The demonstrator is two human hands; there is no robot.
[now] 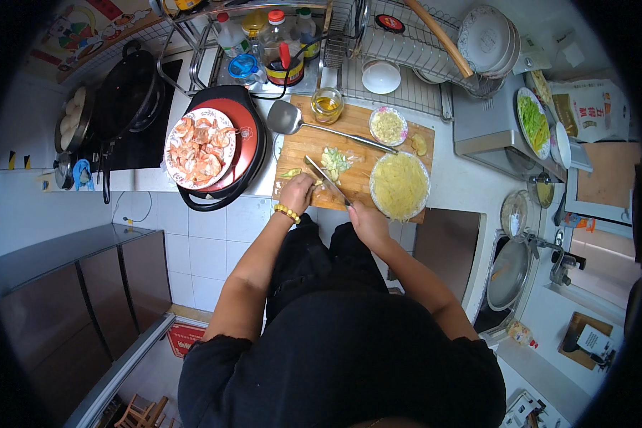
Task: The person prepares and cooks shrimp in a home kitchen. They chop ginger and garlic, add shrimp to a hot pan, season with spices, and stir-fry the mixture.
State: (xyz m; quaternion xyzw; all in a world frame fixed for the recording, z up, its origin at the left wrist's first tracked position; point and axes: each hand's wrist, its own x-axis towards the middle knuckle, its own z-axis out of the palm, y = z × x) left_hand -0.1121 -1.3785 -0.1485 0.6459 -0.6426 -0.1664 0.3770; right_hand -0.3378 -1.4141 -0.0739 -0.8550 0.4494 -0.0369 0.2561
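My right hand (369,223) grips the handle of a kitchen knife (325,177), whose blade points up and left over the wooden cutting board (350,115). At the board's lower left edge, my left hand (297,192) has its fingertips bent down beside small pale-green pieces; whether it grips one cannot be made out. Chopped pale-green pieces (334,160) lie just beyond the blade. A plate of yellow shreds (400,186) is on the board to the right. Behind it are a small bowl of minced pale food (388,125), a metal spatula (285,117) and a glass jar of yellow liquid (327,106).
Left of the board, a plate of shrimp (200,148) rests on a red and black electric pan (246,142). A black wok (125,96) stands further left. Bottles (281,48) and a wire dish rack (401,53) line the back. To the right is a sink (495,315).
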